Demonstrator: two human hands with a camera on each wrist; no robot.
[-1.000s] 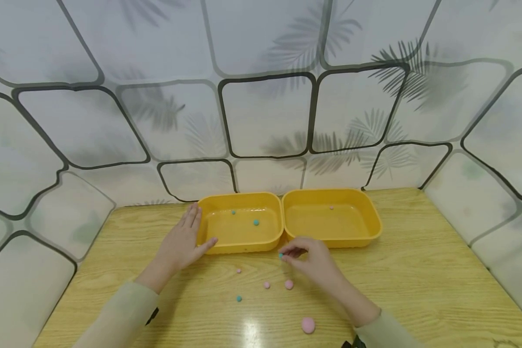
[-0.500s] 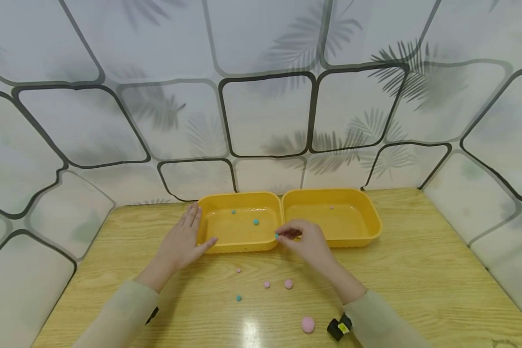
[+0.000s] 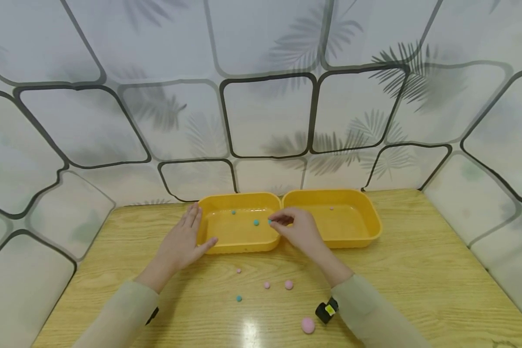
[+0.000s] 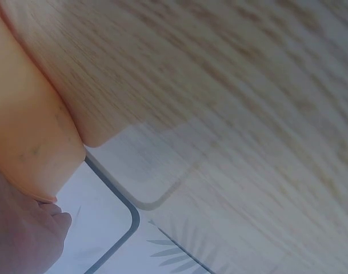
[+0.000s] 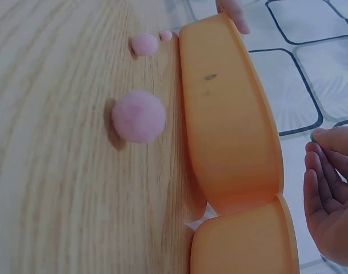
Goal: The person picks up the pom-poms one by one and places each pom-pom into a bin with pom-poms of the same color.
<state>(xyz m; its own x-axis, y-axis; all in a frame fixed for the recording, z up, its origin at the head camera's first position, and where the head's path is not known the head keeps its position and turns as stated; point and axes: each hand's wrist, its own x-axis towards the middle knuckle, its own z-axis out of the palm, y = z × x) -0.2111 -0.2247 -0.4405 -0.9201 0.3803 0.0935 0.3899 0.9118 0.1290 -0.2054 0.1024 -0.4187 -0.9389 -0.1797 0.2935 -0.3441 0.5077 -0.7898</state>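
Note:
My right hand pinches a small teal ball between thumb and fingertips, over the right end of the left yellow tray. In the right wrist view the ball mostly hides behind the fingertips, above the tray rims. My left hand rests with straight fingers along the left end of that same tray, thumb on its front wall. Inside it lie two teal balls, a larger one and a smaller one. The right yellow tray stands end to end with it and holds a tiny pink ball.
On the wood-grain table in front of the trays lie several pink balls, the largest nearest me, and a teal ball. A black wrist camera hangs at my right sleeve. A patterned wall covering rises behind the trays.
My right hand has lifted the teal ball from in front of the trays, moving away from me and left, over the left tray. The left hand has stayed still.

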